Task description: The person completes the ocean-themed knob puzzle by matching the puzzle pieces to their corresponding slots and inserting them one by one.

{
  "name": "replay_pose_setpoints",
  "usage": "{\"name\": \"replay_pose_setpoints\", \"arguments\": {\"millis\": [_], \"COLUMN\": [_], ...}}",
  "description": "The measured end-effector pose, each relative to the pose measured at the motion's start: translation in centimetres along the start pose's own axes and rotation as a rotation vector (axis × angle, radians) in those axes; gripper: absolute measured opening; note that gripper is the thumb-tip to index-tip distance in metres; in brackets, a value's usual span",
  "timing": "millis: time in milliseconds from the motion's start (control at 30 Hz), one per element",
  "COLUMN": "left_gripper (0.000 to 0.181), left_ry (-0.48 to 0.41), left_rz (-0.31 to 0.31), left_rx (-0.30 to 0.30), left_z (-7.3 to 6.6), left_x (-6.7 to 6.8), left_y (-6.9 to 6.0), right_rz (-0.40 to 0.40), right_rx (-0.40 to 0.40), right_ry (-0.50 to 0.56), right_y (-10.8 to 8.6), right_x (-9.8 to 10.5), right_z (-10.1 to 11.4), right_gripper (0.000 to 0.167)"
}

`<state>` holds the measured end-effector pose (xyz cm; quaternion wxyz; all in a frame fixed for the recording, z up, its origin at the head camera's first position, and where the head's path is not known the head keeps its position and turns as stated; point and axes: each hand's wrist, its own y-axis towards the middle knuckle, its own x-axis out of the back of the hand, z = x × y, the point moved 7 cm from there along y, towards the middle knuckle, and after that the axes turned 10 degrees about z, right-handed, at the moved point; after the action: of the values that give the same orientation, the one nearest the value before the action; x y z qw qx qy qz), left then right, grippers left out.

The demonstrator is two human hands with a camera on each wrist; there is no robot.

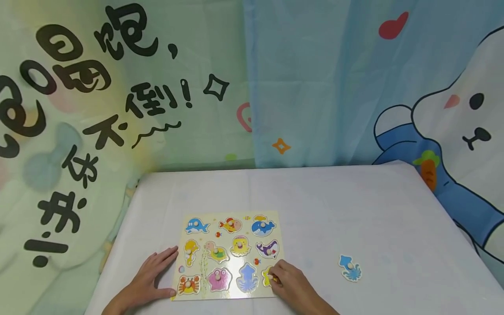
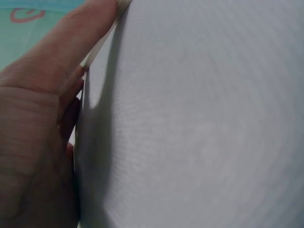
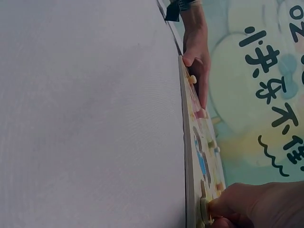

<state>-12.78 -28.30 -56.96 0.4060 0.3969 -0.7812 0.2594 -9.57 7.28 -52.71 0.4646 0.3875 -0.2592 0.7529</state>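
A pale yellow peg puzzle board [image 1: 232, 295] lies on the white table, bearing several sea-animal pieces with knobs. My left hand [image 1: 147, 278] rests at the board's left edge, thumb at the lower left corner beside the crab piece [image 1: 189, 285], fingers spread and extended. In the left wrist view this hand [image 2: 42, 104] lies along the board's edge. My right hand [image 1: 293, 282] pinches a yellow puzzle piece [image 1: 266, 276] at the lower right corner; the fingers hide part of it. To its left is a bare squid-shaped spot [image 1: 247, 278]. A blue squid piece [image 1: 350, 268] lies apart on the table, to the right.
White cloth covers the table [image 1: 315, 210]. Behind it hangs a printed curtain [image 1: 299, 78] with lettering at left and a cartoon animal [image 1: 464, 122] at right. The table's far edge runs along the curtain.
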Motion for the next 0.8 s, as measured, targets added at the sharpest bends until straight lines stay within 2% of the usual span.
{"name": "replay_pose_setpoints", "arguments": {"millis": [300,533,800], "left_gripper": [0.092,0.092,0.092], "left_ry": [0.009,0.010,0.009], "left_rz": [-0.005,-0.010,-0.007], "left_rx": [-0.002,-0.006,-0.007], "left_z": [-0.2,-0.2,-0.2], "left_x": [0.1,0.1,0.1], "left_y": [-0.1,-0.1,0.1], "right_rz": [0.009,0.119,0.168], "right_rx": [-0.023,-0.179,-0.238], "right_ry": [0.014,0.084,0.177], "right_y": [0.1,0.3,0.3], "right_x": [-0.3,-0.8,-1.1], "right_z": [-0.2,-1.7,-2.5], "right_gripper": [0.008,0.009,0.012]}}
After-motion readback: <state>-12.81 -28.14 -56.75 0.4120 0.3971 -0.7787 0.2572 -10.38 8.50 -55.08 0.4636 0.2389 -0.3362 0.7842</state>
